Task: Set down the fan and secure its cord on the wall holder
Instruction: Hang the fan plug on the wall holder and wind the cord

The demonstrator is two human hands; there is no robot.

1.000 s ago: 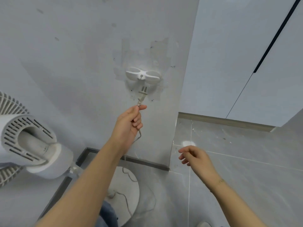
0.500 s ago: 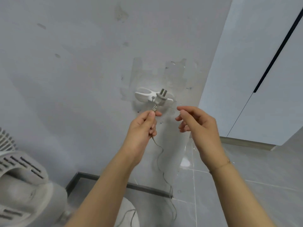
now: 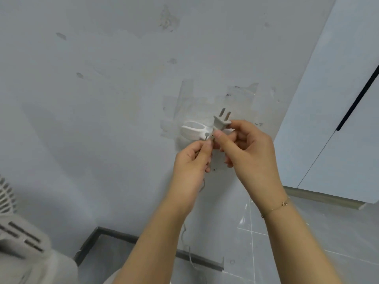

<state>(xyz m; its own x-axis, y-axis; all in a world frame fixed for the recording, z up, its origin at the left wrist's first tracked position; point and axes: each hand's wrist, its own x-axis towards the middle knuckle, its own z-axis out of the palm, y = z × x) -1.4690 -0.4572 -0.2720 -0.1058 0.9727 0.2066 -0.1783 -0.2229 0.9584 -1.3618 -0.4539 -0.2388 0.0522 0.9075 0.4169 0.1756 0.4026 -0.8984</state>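
I have the plug (image 3: 221, 122) pinched in my right hand (image 3: 249, 152), thumb and fingertips on its grey body, prongs pointing up, right in front of the white wall holder (image 3: 193, 131). My left hand (image 3: 192, 162) pinches the cord (image 3: 189, 253) just below the plug, thumb against forefinger; from there the cord runs down past my wrist toward the floor (image 3: 307, 242). The fan (image 3: 22, 242) already stands at the lower left, so only the cord is left to deal with.

The plug is light, hard and small, with flat sides that give a sure grip; I would keep clear of the prongs. The cord is thin and limp with a few kinks, so it will not hold a shape unless tucked or looped. It seems to touch the holder's middle knob already, though my fingers hide that spot. The holder is stuck on patchy wall (image 3: 123, 78), so I judge gentle pulls are safer.
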